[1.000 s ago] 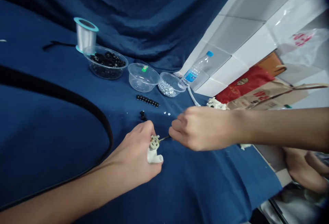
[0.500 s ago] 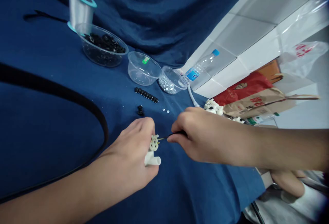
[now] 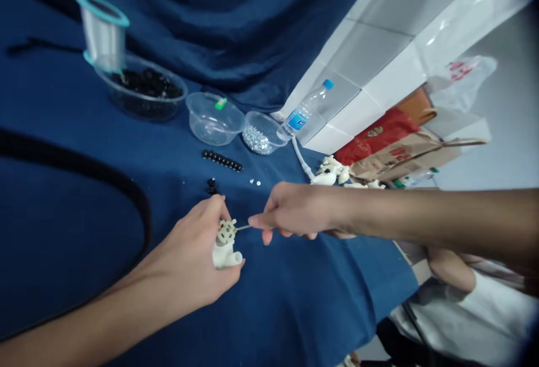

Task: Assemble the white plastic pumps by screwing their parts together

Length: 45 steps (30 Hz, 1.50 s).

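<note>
My left hand (image 3: 202, 243) is closed around a white plastic part (image 3: 225, 255) with a short tube sticking out to the right. At its upper end is a round, slotted disc face (image 3: 227, 232). My right hand (image 3: 290, 210) grips a screwdriver (image 3: 243, 227). Only its thin shaft shows, and the fingers cover the handle. The shaft's tip meets the right side of the disc. Just beyond my left hand lies a small black part (image 3: 211, 186). Two tiny silvery screws (image 3: 255, 182) rest on the blue cloth between the hands and the bowls.
Behind stand a bowl of black parts (image 3: 143, 89), a clear bowl (image 3: 214, 123) and a bowl of screws (image 3: 257, 140). A black row of beads (image 3: 222, 160), a spool (image 3: 103, 30), a bottle (image 3: 309, 109) and white parts (image 3: 330, 171) surround them. A black strap (image 3: 105, 170) curves at left. Another person sits lower right.
The view has shifted, so most things sit farther left. My right hand has turned, with its fingers now over the screwdriver's handle. The left hand still holds the white part.
</note>
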Available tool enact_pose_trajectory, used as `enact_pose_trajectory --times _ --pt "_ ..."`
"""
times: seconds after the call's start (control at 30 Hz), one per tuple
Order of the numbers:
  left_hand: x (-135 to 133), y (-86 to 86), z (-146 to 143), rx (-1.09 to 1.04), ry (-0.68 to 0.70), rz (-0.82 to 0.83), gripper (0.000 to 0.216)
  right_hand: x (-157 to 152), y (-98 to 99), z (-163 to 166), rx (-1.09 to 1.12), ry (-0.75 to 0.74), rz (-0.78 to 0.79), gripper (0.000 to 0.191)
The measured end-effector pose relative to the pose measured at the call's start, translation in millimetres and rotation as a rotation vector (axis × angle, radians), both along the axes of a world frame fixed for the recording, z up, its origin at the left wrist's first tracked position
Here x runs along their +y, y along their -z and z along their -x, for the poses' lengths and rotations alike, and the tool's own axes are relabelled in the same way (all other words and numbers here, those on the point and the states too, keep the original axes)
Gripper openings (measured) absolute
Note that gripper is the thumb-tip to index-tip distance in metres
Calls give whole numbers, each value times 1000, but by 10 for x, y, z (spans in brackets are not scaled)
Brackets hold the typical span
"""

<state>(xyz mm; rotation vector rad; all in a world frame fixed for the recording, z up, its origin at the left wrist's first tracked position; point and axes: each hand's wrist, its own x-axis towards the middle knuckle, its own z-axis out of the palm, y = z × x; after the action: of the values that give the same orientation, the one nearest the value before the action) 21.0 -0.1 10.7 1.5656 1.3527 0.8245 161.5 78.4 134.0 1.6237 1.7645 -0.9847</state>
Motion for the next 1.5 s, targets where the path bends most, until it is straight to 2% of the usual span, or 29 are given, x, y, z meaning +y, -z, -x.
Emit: enact_pose_trajectory --times 0.13,0.23,0.27,0.33,0.43,0.5,0.6,0.73,0.87,1.0,1.2,1.4,1.5 --pt "37 -141 46 -247 -42 87 39 43 -126 -388 246 -32 -176 33" --pt "69 -174 68 -416 -69 127 37 18 -54 -615 504 53 -354 43" --pt "78 -169 72 -492 -71 143 36 -7 6 -640 598 75 -405 44" --pt "91 -147 78 -645 -68 175 37 -79 158 -611 776 67 -507 34" --pt "102 -109 85 -851 -78 224 36 -195 443 -474 1019 -64 -615 44" --pt "102 -95 91 -950 -99 266 30 -241 648 -400 1210 -140 -651 37" --pt "94 -94 85 -1036 -132 325 28 -255 913 -362 1415 -76 -685 36" --pt "105 -82 24 -1081 -146 383 35 -239 1081 -381 1506 -16 -711 35" --pt "123 -32 -28 -1041 -90 397 47 -247 1130 -400 1508 135 -616 41" --pt "97 -7 -6 -985 -30 349 46 -276 1205 -394 1522 261 -533 45" --pt "58 -13 8 -880 -84 347 53 -297 1202 -356 1536 255 -496 47" --pt "32 -77 -51 -981 -186 407 57 -312 1132 -350 1508 182 -583 44" --pt "25 -123 -66 -1011 -237 448 58 -316 1156 -356 1500 186 -571 45"
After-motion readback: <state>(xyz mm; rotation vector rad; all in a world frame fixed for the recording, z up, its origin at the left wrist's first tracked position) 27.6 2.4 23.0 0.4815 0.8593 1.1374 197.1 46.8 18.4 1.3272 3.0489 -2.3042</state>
